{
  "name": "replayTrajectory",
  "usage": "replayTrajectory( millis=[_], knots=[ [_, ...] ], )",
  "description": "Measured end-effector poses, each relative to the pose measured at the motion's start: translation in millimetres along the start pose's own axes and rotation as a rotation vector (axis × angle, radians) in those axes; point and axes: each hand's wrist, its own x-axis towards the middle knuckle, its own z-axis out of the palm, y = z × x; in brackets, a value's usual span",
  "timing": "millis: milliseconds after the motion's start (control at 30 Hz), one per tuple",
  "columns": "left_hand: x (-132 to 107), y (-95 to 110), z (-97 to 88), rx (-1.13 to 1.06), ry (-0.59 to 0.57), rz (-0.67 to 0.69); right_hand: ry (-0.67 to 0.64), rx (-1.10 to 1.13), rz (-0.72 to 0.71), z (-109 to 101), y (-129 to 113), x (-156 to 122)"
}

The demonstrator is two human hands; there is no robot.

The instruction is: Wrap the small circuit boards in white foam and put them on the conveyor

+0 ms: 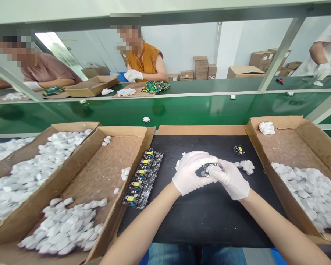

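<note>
Both my hands wear white gloves and meet above the black mat point(198, 221). My left hand point(191, 173) curls round a small dark circuit board point(206, 169), gripping it from the left. My right hand point(233, 178) pinches the same board from the right, and its fingers cover much of it. Behind my left hand, partly hidden, lies a white pad-like lump point(178, 164). More white lumps point(246, 166) rest on the mat beyond my right hand. A single circuit board with a yellow part point(239, 149) lies farther back. Left of my hands stands a row of joined circuit boards point(142, 173).
Cardboard trays holding white lumps flank the mat: a left tray point(121, 143) and a right tray point(309, 129). A green conveyor point(187, 110) crosses behind, carrying small boards topped with white. Three people sit or stand across it, one in an orange top point(151, 59). Metal posts point(281, 55) rise between.
</note>
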Motion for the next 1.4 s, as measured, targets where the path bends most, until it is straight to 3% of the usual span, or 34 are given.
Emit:
replayTrajectory(
  millis=[233,533,800,967,1167,1333,1400],
  knots=[
    [2,3,1.1,-0.113,0.01,-0.021,0.042,-0.003,0.018,5,-12,1],
    [4,6,-1.4,0.022,-0.035,0.066,0.087,-0.136,-0.023,2,-7,0],
    [4,6,-5.9,0.105,-0.106,0.014,-0.009,-0.138,-0.054,1,-8,0],
    [5,6,-5.6,0.099,-0.133,0.002,0.029,-0.236,0.006,4,-8,-1],
    [3,-1,0.6,-0.064,-0.15,-0.047,0.013,-0.026,0.049,5,-5,0],
    [-5,-5,3.9,-0.302,0.05,-0.123,-0.2,0.429,-0.001,5,-3,0],
    [-6,-3,3.2,-0.455,0.072,-0.151,-0.266,0.499,-0.007,5,-3,-1]
  ],
)
